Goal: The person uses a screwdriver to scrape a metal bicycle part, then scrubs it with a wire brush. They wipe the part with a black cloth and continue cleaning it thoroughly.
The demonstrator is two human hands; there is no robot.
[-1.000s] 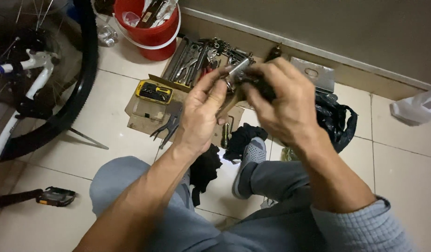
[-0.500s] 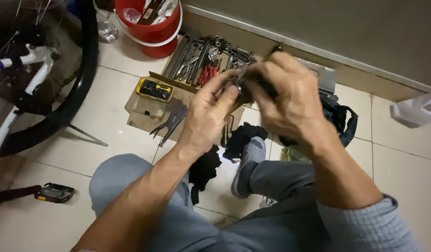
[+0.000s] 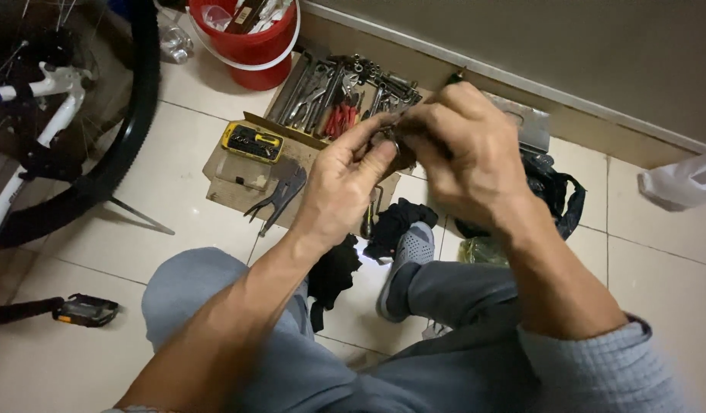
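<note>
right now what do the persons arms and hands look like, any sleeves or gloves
Both hands are bare: no gloves, rings or watch visible. The left hand leads to a forearm that is bare as far as the frame shows. The right hand leads to a bare forearm ending in a pushed-up grey-blue ribbed knit sleeve.

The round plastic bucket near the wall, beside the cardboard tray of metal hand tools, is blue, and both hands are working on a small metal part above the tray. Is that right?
Not quite: the round plastic bucket is red, not blue, as the head view shows. It does stand near the wall beside the cardboard tray of metal hand tools, and the left hand and right hand do work a small metal part above it.
</note>
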